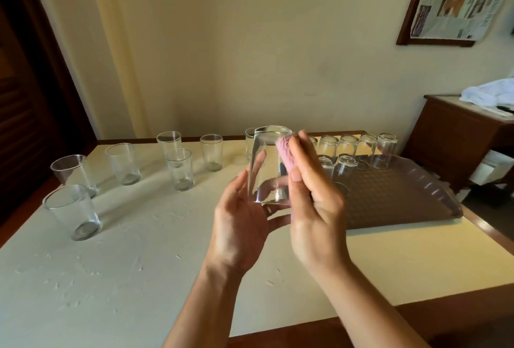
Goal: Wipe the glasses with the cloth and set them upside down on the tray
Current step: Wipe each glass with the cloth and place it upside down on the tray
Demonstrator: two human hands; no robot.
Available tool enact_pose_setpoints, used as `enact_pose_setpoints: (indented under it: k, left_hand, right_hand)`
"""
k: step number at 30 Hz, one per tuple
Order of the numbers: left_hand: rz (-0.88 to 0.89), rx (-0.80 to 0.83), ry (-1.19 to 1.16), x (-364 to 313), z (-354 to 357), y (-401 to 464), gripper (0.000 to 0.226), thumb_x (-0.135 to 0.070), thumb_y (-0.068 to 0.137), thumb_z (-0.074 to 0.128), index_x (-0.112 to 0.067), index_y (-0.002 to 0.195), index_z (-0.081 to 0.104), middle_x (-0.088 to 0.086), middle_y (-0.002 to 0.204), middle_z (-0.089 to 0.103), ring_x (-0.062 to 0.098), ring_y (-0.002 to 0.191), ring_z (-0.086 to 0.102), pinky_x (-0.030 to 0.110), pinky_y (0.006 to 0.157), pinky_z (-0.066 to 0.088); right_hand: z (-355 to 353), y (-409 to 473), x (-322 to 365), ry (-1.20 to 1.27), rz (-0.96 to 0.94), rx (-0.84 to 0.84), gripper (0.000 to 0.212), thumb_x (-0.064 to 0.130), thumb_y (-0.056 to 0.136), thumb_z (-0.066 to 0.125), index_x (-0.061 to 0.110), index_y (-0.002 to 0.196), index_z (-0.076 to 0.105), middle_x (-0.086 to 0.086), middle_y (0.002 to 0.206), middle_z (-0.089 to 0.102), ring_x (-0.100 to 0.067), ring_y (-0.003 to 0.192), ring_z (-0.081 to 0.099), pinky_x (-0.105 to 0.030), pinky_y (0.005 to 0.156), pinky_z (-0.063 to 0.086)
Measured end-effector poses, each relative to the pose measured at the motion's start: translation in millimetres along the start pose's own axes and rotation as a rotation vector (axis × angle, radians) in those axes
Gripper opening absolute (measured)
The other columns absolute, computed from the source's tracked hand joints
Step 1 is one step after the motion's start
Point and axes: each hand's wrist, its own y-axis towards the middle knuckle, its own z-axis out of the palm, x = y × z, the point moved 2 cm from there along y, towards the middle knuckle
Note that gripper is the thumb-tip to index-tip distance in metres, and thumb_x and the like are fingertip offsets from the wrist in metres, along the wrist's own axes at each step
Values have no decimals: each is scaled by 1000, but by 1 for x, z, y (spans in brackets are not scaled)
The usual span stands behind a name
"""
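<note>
From the head camera, a clear drinking glass [268,167] is held up above the middle of the cream tabletop [139,264], its thick base uppermost and its mouth toward the person. The left hand [242,225] cradles it from below and from the left, fingers loosely curved round the lower wall near the rim. The right hand [311,200] presses a pink knitted cloth [285,153] against the right side of the glass, fingers extended over the cloth and thumb lying along the glass wall; part of the cloth is hidden under the palm.

Six clear upright tumblers [178,169] stand scattered over the left half of the tabletop, from the far edge down toward the left edge, well apart from each other. A seventh stands at the far edge, mostly hidden behind the held glass.

A dark woven-pattern tray with a scalloped rim [434,189] lies on the right side of the tabletop, reaching close to the right edge. Along its far side stand upturned clear glasses [347,144] in a row, with a few more in a second row nearer; the hands cover part of these, so their count cannot be told.

Beyond the right edge stands a brown wooden side cabinet [456,128] with a white crumpled cloth [489,94] on top. A framed newspaper board [459,0] hangs on the wall above.
</note>
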Motion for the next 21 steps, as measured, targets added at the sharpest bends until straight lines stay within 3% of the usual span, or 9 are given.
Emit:
enact_pose_setpoints:
  k: [4, 9, 11, 14, 16, 18, 21]
  left_hand:
    - [146, -50, 133, -3, 1, 3, 56, -30, 94, 68, -31, 148, 54, -1, 118, 77, 17, 92, 72, 32, 75, 60]
    - [102, 25, 175, 5, 7, -3, 57, -54, 94, 51, -50, 151, 44, 3, 116, 72, 25, 94, 69, 39, 82, 57]
    - [100, 38, 234, 3, 9, -2, 55, -47, 95, 53, -54, 149, 41, 6, 123, 72, 29, 91, 70, 42, 81, 58]
    - [235, -36, 311, 1, 7, 1, 72, -26, 92, 69, -38, 156, 39, 17, 132, 68, 33, 102, 72, 42, 86, 60]
    - [285, -31, 332, 5, 6, 1, 79, -32, 92, 71, -32, 161, 32, 11, 136, 69, 29, 110, 71, 37, 88, 59]
    - [215, 5, 280, 8, 6, 0, 77, -42, 95, 62, -39, 163, 24, 5, 128, 72, 19, 91, 71, 31, 80, 57]
    - [185, 35, 237, 7, 7, -2, 71, -39, 96, 54, -45, 161, 25, 10, 120, 71, 16, 79, 67, 33, 76, 56]
  right_hand:
    - [4, -31, 5, -64, -18, 28, 40, -2, 102, 46, -1, 142, 50, -17, 159, 39, -19, 148, 40, -29, 117, 38]
    - [-3, 4, -1, -80, -12, -19, 39, 2, 105, 44, 4, 144, 49, -13, 157, 44, -21, 149, 39, -40, 121, 36]
    - [-5, 2, 1, -49, 6, -42, 40, 1, 105, 44, 6, 144, 47, -12, 156, 45, -16, 148, 40, -34, 119, 38]
    - [-3, -24, 2, 51, 44, -41, 42, -3, 103, 43, 5, 144, 46, -12, 157, 43, -7, 142, 47, -23, 113, 40]
    - [-1, -33, 1, 25, 33, -43, 41, -1, 103, 44, 5, 142, 49, -13, 156, 44, -11, 144, 46, -25, 114, 40]
    - [-3, -21, -3, 60, 36, -38, 40, 1, 103, 44, 7, 143, 50, -17, 156, 44, -19, 144, 47, -36, 117, 41]
    - [-11, 6, -9, -45, 36, -61, 42, 6, 105, 44, 17, 146, 47, -12, 155, 48, -21, 146, 44, -49, 120, 37]
